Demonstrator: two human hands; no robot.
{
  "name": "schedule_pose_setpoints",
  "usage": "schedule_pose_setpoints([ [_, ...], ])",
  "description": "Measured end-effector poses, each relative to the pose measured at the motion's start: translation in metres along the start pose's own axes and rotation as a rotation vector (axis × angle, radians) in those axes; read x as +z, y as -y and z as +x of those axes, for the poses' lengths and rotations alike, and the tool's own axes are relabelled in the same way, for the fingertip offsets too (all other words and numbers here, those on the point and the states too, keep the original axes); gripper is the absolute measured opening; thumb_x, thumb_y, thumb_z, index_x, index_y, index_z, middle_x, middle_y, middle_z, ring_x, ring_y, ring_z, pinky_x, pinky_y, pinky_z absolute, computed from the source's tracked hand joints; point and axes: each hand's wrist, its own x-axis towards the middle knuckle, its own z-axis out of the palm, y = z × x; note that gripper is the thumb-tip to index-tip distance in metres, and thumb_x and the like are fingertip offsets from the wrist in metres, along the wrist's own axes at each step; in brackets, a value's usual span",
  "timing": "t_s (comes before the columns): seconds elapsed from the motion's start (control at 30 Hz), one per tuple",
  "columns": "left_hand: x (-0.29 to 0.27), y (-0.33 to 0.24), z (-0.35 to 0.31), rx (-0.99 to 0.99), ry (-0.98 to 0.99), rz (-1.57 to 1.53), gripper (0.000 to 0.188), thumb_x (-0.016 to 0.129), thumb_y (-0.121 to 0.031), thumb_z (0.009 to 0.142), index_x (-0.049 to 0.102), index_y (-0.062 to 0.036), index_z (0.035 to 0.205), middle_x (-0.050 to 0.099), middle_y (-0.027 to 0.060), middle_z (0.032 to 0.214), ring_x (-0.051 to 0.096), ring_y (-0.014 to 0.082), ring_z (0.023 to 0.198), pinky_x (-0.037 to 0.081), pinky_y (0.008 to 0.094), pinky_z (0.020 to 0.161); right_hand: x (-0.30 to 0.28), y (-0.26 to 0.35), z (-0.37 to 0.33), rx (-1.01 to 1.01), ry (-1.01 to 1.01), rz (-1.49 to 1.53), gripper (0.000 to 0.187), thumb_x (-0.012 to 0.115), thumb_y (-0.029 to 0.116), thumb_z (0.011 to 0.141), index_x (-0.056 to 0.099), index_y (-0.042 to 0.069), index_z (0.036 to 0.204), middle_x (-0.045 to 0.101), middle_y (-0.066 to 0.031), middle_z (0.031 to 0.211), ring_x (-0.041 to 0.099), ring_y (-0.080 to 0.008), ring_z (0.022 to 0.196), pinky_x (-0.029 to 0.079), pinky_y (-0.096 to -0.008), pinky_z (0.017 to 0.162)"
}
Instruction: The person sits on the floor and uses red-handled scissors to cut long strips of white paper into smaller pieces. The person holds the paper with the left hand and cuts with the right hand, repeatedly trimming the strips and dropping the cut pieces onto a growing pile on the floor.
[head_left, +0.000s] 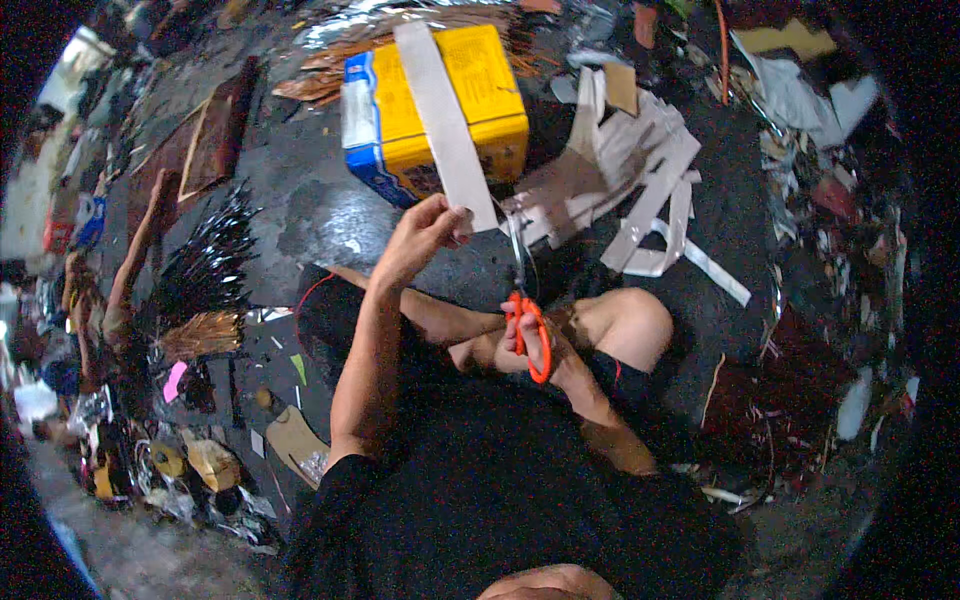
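My left hand [422, 238] pinches the near end of a long, pale grey-white strip [447, 120]. The strip runs across the top of a yellow and blue box [490, 75] on the dark floor in front of me. With my right hand [537, 337] I hold scissors [542, 362] by their orange handles. The metal blades point away from me, close to the right side of the strip's near end. Whether they touch the strip I cannot tell. Right of the box lies a loose heap of similar pale strips [620, 160].
My crossed legs [620, 325] lie just below the scissors. Brown bristle bundles [205, 335] and a dark, shiny bundle [215, 240] are at the left. Mixed scraps [830, 190] line the right side. A brown cardboard piece [295, 440] lies by my left elbow.
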Motion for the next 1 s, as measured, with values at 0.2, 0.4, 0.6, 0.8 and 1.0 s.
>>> schedule_pose_setpoints([
  [0.2, 0.011, -0.009, -0.013, -0.062, 0.071, -0.099, 0.021, 0.047, -0.022, 0.088, 0.051, -0.0024, 0.092, 0.059, 0.0045, 0.077, 0.058, 0.0113, 0.068, 0.047, 0.0236, 0.060, 0.007, 0.014, 0.004, -0.107, 0.162, -0.219, 0.035, 0.045, 0.026, 0.085, 0.044, -0.001, 0.107, 0.053, -0.0104, 0.087, 0.054, -0.0179, 0.074, 0.045, -0.0298, 0.068],
  [0.4, 0.011, -0.015, -0.022, -0.073, 0.082, -0.116, 0.023, 0.045, -0.021, 0.089, 0.049, -0.0006, 0.098, 0.059, 0.0058, 0.078, 0.059, 0.0130, 0.070, 0.049, 0.0244, 0.059, 0.011, 0.013, 0.005, -0.540, 0.047, -0.612, 0.037, 0.050, 0.019, 0.082, 0.041, 0.000, 0.112, 0.048, -0.0170, 0.113, 0.051, -0.0306, 0.100, 0.040, -0.0381, 0.084],
  [0.6, 0.012, -0.010, -0.020, -0.104, 0.085, -0.135, 0.023, 0.046, -0.021, 0.089, 0.048, -0.0001, 0.099, 0.059, 0.0066, 0.079, 0.059, 0.0129, 0.069, 0.049, 0.0240, 0.058, 0.008, -0.021, 0.010, -0.437, 0.006, -0.546, 0.028, 0.052, 0.017, 0.080, 0.047, 0.001, 0.102, 0.051, -0.0158, 0.105, 0.052, -0.0317, 0.096, 0.041, -0.0372, 0.082],
  [0.8, 0.011, 0.000, -0.020, -0.051, 0.096, -0.091, 0.024, 0.045, -0.021, 0.089, 0.049, -0.0001, 0.100, 0.060, 0.0070, 0.079, 0.059, 0.0127, 0.068, 0.048, 0.0236, 0.058, 0.018, -0.002, 0.009, -0.337, -0.076, -0.749, 0.021, 0.052, 0.019, 0.079, 0.050, 0.002, 0.092, 0.055, -0.0141, 0.089, 0.055, -0.0319, 0.083, 0.045, -0.0385, 0.072],
  [1.0, 0.016, -0.002, -0.029, -0.084, 0.162, -0.098, 0.025, 0.045, -0.017, 0.089, 0.048, -0.0013, 0.107, 0.058, 0.0055, 0.084, 0.057, 0.0112, 0.071, 0.048, 0.0237, 0.059, 0.020, 0.009, 0.014, -0.038, -0.117, -0.201, 0.017, 0.052, 0.017, 0.075, 0.050, 0.003, 0.084, 0.055, -0.0154, 0.078, 0.055, -0.0326, 0.072, 0.044, -0.0388, 0.064],
])
